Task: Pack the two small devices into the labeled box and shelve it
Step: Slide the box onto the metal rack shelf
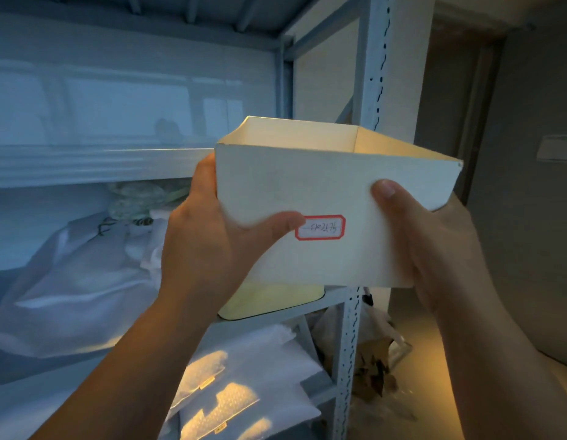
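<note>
- Box (323, 192): white card, open-topped, held in the air and tilted, in front of the shelving unit's upright post (375, 74). Its contents are hidden from this angle.
- Label (320, 227): red-bordered, handwritten, on the near face of the box; the writing is too blurred to read.
- Left hand (209, 236): grips the box's left wall, with the thumb (275, 222) pressed on the near face just beside the label. The other fingers are hidden behind the box.
- Right hand (434, 242): grips the lower right corner, thumb (386, 188) flat on the near face and palm under the base.
- Pale container (269, 301): stands on the middle shelf, directly below the box.
- White bags (79, 281): heaped on the same shelf, to the left.
- Bubble-wrap packets (218, 401): on the shelf beneath.
- Door (459, 106): to the right, beyond the post.
</note>
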{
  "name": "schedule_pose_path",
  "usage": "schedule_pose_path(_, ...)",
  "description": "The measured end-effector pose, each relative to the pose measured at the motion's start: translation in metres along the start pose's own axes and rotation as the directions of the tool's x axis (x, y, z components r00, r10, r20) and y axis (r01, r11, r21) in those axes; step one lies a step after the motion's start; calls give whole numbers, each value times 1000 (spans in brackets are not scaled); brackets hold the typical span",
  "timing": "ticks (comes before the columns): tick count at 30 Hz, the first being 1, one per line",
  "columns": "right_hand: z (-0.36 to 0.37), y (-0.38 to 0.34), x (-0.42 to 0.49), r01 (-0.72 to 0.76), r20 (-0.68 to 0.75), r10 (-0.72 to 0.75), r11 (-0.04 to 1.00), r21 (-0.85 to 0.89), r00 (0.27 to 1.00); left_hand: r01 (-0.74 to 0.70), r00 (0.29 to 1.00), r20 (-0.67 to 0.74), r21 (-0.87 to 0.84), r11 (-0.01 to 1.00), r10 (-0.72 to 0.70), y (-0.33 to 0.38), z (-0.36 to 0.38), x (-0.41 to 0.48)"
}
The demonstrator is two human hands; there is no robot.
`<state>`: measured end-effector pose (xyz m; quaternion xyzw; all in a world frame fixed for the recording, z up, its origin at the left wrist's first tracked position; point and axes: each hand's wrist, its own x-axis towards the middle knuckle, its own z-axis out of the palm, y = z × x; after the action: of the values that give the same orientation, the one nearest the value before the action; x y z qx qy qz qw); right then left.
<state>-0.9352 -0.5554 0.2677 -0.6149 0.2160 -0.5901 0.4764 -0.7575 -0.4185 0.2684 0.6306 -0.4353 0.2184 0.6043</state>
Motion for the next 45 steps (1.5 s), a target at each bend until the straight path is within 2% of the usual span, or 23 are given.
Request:
schedule_pose_path(9,23,6,46,50,-31,-48,995,82,998,-111,993,-48,35,993,112,-13,17,41)
schedule_pose_path(15,41,-13,73,138,-54,-137,990,21,989,-160,982,-94,40,986,163,-17,19,74)
schedule_pose_path(21,42,-26,91,177,-11,-177,983,43,984,-225,967,-110,37,974,228,-16,22,96)
schedule_pose_path(24,45,-26,98,202,23,-204,976,78,979,-221,964,-138,47,974,225,-13,27,100)
schedule_pose_path(30,52,-14,128,163,57,-172,977,141,983,-199,948,-242,49,979,205,-7,42,116)
schedule_pose_path(36,58,13,172,104,220,-156,967,233,963,-105,951,-279,114,988,133,-16,65,132)
schedule_pose_path(45,70,47,207,137,280,-218,950,279,935,-33,944,-316,186,982,92,-36,90,141)
